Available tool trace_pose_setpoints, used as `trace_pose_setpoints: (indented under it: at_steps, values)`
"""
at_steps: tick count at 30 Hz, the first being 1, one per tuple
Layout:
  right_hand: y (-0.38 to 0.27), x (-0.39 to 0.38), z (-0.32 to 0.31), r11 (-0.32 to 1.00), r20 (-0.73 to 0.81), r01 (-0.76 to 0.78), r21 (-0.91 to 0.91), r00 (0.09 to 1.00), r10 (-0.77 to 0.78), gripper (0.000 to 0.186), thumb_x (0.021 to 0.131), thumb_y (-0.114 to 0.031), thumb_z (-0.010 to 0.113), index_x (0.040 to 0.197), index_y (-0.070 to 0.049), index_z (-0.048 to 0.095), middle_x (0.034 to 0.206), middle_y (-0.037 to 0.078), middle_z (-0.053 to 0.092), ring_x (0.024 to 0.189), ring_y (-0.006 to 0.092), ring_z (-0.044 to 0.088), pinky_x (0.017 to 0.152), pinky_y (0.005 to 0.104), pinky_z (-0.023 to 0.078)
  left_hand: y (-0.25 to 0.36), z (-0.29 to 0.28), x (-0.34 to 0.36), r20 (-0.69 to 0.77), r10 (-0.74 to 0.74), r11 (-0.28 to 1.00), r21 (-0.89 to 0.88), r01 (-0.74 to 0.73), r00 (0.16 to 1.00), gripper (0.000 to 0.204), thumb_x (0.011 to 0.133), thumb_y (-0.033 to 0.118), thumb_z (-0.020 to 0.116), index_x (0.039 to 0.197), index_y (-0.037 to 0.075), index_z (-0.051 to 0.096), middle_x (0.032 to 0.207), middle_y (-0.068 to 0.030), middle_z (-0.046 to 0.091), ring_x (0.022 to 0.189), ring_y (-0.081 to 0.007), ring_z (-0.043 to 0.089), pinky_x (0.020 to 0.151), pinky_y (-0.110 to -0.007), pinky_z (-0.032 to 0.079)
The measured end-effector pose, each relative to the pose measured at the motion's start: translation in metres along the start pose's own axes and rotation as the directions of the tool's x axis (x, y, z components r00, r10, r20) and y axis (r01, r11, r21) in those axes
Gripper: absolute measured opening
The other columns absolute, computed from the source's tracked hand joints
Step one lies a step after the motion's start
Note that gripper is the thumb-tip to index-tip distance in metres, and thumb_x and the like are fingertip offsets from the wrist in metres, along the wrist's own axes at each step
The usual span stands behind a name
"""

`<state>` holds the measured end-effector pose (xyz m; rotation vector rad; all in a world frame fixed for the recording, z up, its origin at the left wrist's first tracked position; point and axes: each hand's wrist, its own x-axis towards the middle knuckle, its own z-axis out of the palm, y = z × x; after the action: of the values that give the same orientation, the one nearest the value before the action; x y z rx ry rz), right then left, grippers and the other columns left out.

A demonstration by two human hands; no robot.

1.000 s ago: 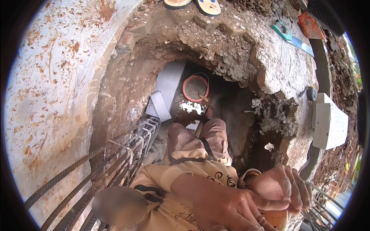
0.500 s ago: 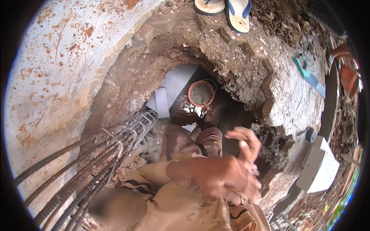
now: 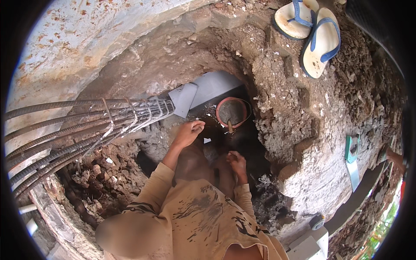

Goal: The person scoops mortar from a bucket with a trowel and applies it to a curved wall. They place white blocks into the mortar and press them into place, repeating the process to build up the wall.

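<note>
Crumbling earth walls [image 3: 186,50] ring a dug pit, and a rebar cage [image 3: 162,107] runs from the left toward a loose grey board [image 3: 183,97]. Deeper in sits a red-rimmed bucket [image 3: 218,110] of grey material, a short handle [image 3: 230,127] jutting over its near edge. The left hand [image 3: 187,133] hovers over the left knee, near the board, its fingers bent inward; the right hand [image 3: 236,164] is beside the right knee, its fingers curled. Neither shows anything grasped, though I cannot tell if something small is pinched. It looks like a pause between grips; taking the handle would call for the right hand reaching forward and loosening its fingers first.
</note>
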<state>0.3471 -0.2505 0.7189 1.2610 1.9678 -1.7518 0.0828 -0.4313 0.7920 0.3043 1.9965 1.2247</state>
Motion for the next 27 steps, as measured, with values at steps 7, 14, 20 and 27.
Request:
trace_pose_setpoints:
  at_steps: [7,14,20,27]
  values:
    - [0.044,0.101,-0.016,0.968,-0.087,-0.105,0.228,0.988,0.128,0.025,0.091,-0.009,0.067,0.114,0.001,0.071,0.092,0.008,0.073,0.082,0.0145,0.071,0.074,0.0301,0.057,-0.098,0.012,0.108,-0.055,0.014,0.995,0.103,-0.009,0.998,0.028,0.096,0.02,0.066,0.118,0.004,0.071,0.107,-0.0131,0.076,0.102,-0.0217,0.073,0.09,-0.033,0.055]
    - [0.125,0.269,-0.013,0.977,-0.2,0.109,0.183,0.977,-0.072,0.022,0.098,-0.016,0.066,0.112,0.0,0.069,0.088,0.006,0.07,0.078,0.0139,0.069,0.071,0.0292,0.058,-0.188,0.047,0.271,-0.169,0.159,0.94,0.326,-0.098,0.973,0.024,0.092,0.018,0.066,0.112,0.008,0.073,0.108,-0.0154,0.074,0.103,-0.034,0.069,0.098,-0.044,0.052]
    - [0.178,0.364,0.002,0.914,-0.027,0.195,-0.356,0.976,-0.218,0.015,0.097,-0.014,0.064,0.107,-0.006,0.07,0.085,0.007,0.071,0.07,0.0131,0.07,0.066,0.0313,0.055,-0.273,0.095,0.359,-0.241,0.453,0.852,0.4,-0.338,0.858,0.027,0.09,0.019,0.068,0.115,0.009,0.07,0.132,-0.0144,0.064,0.132,-0.0337,0.052,0.113,-0.043,0.041]
    - [0.277,0.44,0.031,0.303,0.373,0.389,-0.87,0.921,-0.11,0.041,0.093,-0.048,0.061,0.1,-0.009,0.073,0.098,0.016,0.074,0.096,0.0349,0.071,0.084,0.0468,0.056,-0.321,0.122,0.386,-0.135,0.621,0.716,0.498,-0.489,0.773,0.034,0.091,0.021,0.068,0.123,0.008,0.068,0.147,-0.0148,0.053,0.144,-0.0357,0.04,0.118,-0.046,0.034]
